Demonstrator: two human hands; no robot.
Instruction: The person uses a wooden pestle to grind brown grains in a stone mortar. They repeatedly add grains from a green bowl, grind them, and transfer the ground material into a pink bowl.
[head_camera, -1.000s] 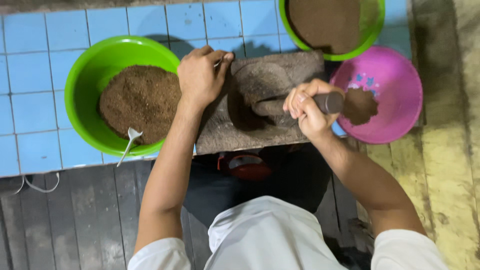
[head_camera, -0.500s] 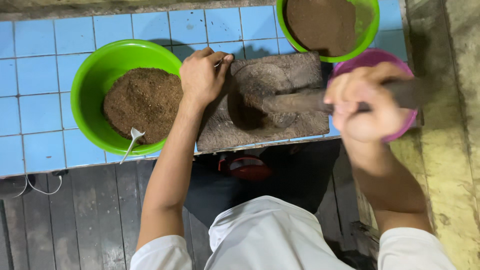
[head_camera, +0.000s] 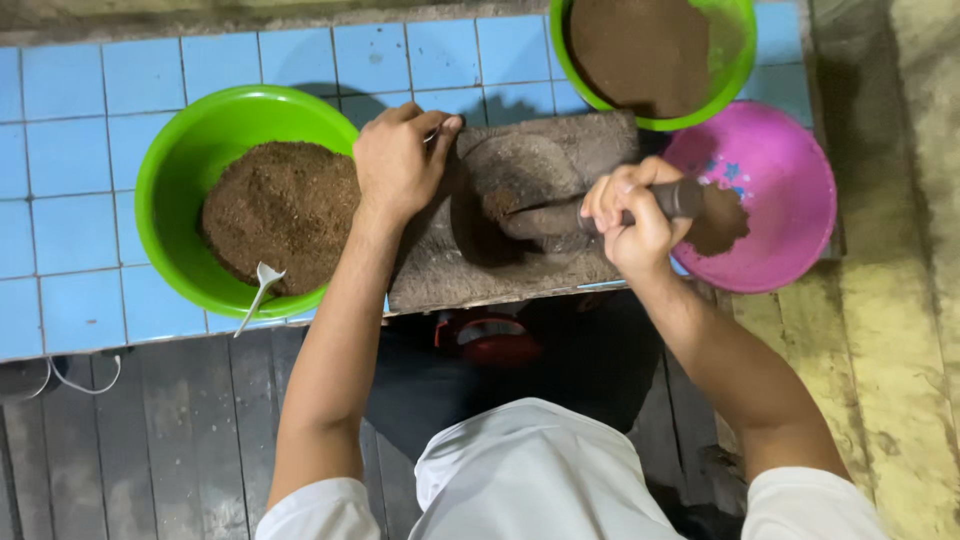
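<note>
A grey stone grinding slab (head_camera: 520, 270) with a hollow sits on the blue tiled surface. My right hand (head_camera: 630, 215) grips a dark stone pestle (head_camera: 545, 220) whose tip lies in the hollow on a little brown powder. My left hand (head_camera: 400, 165) rests on the slab's left rim, fingers curled against the stone; a thin metal piece shows at the fingertips. A green bowl (head_camera: 175, 165) of coarse brown powder stands left of the slab.
A white spoon (head_camera: 260, 290) leans on the green bowl's near rim. A second green bowl (head_camera: 735, 70) of brown powder stands at the back right, a pink bowl (head_camera: 790, 210) with some powder at the right. A cable (head_camera: 80, 380) lies on the dark wooden floor.
My right hand with the pestle swung out right over the pink bowl half a second ago, then came back; the pestle tip now lies in the slab's hollow. The left hand stayed put.
</note>
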